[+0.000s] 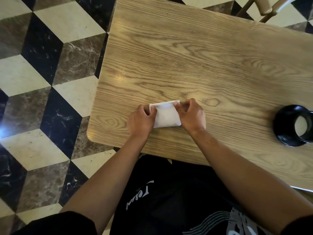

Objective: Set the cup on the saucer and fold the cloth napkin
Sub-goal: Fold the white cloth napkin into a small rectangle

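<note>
A white cloth napkin lies folded into a small rectangle near the front left of the wooden table. My left hand pinches its far left corner and my right hand pinches its far right corner, both resting on the cloth. At the right edge of the view a black cup with a pale inside stands on a black saucer; part of both is cut off by the frame.
The table's left edge and rounded front corner lie close to my left hand, with a patterned marble floor beyond. A wooden chair stands at the far right corner. My dark-clothed lap is under the front edge.
</note>
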Motion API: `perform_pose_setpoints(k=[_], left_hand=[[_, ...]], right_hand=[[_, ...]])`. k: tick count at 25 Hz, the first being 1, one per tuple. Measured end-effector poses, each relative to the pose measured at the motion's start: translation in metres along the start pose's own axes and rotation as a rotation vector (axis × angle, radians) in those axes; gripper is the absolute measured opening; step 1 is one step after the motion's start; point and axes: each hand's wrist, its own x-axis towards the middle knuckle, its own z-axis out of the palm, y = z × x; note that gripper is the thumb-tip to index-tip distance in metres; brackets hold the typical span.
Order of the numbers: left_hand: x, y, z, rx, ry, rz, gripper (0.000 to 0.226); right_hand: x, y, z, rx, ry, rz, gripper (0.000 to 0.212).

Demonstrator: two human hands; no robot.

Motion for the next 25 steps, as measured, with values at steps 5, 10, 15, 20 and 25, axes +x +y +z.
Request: perform_pose_setpoints(k=[5, 10, 15, 20, 25], left_hand=[[-0.029, -0.019, 0.009, 0.044, 0.220, 0.408, 0.050], [-0.029, -0.049, 0.028, 0.346, 0.099, 0.788, 0.069], [-0.005, -0.054, 0.034, 0.436, 0.053, 0.801, 0.074], [0.005, -0.059, 0.039, 0.505, 0.077, 0.806, 0.081], [0.009, -0.064, 0.042, 0.509, 0.044, 0.811, 0.086]], right_hand=[[-0.026, 0.008, 0.007, -0.172, 0.191, -0.656, 0.037], [-0.030, 0.022, 0.034, -0.539, 0.069, -0.825, 0.059], [-0.002, 0.032, 0.038, -0.643, 0.009, -0.801, 0.068], [0.012, 0.039, 0.042, -0.658, 0.042, -0.869, 0.072], [0.019, 0.041, 0.044, -0.691, 0.003, -0.885, 0.075]])
